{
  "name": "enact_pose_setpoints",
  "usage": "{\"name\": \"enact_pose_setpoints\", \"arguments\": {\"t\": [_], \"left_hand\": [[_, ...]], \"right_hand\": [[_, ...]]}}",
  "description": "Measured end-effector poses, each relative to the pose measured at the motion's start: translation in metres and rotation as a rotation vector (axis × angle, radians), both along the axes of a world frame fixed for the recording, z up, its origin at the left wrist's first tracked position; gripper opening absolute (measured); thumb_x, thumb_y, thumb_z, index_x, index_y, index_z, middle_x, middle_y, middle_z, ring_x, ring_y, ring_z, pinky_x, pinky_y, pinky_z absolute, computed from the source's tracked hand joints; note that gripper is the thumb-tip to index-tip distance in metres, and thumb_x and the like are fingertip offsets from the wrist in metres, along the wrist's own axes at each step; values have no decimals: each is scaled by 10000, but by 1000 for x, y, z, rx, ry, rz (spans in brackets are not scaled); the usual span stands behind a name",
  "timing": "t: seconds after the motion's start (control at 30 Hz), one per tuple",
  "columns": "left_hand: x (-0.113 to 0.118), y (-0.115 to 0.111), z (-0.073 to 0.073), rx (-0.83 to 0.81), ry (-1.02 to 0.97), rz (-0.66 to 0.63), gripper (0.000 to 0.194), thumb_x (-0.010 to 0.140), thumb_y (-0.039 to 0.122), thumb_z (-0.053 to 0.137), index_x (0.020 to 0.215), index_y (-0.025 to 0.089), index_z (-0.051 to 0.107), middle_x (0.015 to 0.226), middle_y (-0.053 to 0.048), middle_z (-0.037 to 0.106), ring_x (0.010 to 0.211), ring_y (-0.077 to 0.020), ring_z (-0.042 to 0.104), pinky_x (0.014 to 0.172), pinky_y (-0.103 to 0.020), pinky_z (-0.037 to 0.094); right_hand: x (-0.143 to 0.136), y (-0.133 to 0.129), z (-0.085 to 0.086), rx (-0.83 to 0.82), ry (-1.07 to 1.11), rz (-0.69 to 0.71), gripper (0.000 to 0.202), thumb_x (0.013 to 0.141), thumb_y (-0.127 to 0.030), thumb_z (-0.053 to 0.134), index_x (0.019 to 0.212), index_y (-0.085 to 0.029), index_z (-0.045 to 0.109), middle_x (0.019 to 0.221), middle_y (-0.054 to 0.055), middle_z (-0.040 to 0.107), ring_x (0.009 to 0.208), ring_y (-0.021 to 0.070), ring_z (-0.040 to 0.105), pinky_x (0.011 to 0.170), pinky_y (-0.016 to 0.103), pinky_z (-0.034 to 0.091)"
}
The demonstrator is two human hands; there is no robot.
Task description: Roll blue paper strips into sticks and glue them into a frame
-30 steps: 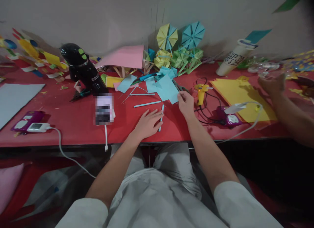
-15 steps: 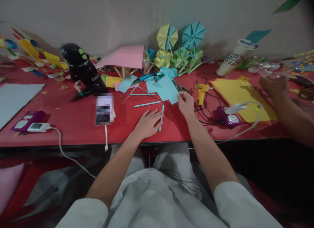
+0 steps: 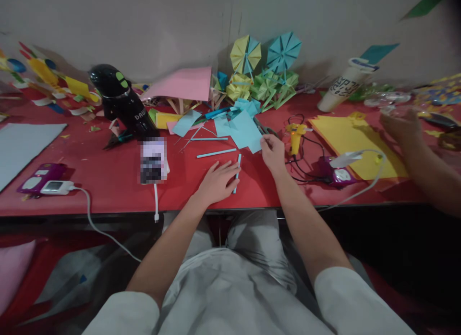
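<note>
My left hand (image 3: 219, 182) lies on the red table with its fingers spread, its fingertips against a thin light-blue paper stick (image 3: 237, 167). Farther off lies a second blue stick (image 3: 216, 153), and behind it a third (image 3: 209, 139). My right hand (image 3: 272, 153) is closed in a pinch at the right corner of a light-blue paper sheet (image 3: 245, 130). Dark-handled scissors (image 3: 266, 128) lie partly behind this hand. To its right stands a yellow glue gun (image 3: 296, 139) with its cable.
Left are a black bottle (image 3: 127, 102), a phone (image 3: 153, 159) and a purple power strip (image 3: 41, 176). Folded paper umbrellas (image 3: 246, 54) stand at the back. Yellow sheets (image 3: 360, 142), a second purple strip (image 3: 337, 172) and another person's hand (image 3: 405, 128) are at right.
The other person's hand at the right has shifted slightly, with its fingers now more spread, and a dark object shows beyond it. My two hands have not visibly moved.
</note>
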State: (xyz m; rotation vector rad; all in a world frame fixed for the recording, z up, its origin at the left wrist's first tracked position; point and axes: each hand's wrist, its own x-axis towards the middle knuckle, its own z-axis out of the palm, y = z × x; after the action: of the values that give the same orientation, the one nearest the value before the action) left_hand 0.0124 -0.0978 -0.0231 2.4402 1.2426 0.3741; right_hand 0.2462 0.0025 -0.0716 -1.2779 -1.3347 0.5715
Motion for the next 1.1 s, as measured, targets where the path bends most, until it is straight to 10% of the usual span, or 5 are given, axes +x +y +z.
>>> {"name": "enact_pose_setpoints", "arguments": {"t": [0.7, 0.93, 1.1], "left_hand": [[2, 7, 0, 100, -201, 42, 277, 946, 271, 554, 1176, 231, 703, 1339, -69, 686, 1280, -253, 605, 1157, -496, 390], [-9, 69, -1, 197, -633, 263, 299, 896, 230, 616, 1190, 171, 620, 1218, -136, 672, 1089, -238, 668, 982, -424, 534], [-24, 114, -14, -29, -965, 405, 527, 830, 419, 742, 1278, 226, 542, 1379, -149, 587, 1124, -245, 660, 946, -406, 550]], "right_hand": [[-2, -2, 4, -1, -12, -14, 270, 856, -469, 587, 891, -205, 629, 682, -9, 552, 611, 152, 511, 583, 296, 463], [-6, -8, 17, 3, 14, 84, 318, 833, -530, 619, 836, -212, 600, 634, -27, 506, 584, 134, 464, 556, 278, 417], [-12, -14, 27, -112, 174, 224, 435, 771, -642, 688, 807, -219, 596, 594, -46, 488, 497, 113, 443, 460, 260, 395]]}}
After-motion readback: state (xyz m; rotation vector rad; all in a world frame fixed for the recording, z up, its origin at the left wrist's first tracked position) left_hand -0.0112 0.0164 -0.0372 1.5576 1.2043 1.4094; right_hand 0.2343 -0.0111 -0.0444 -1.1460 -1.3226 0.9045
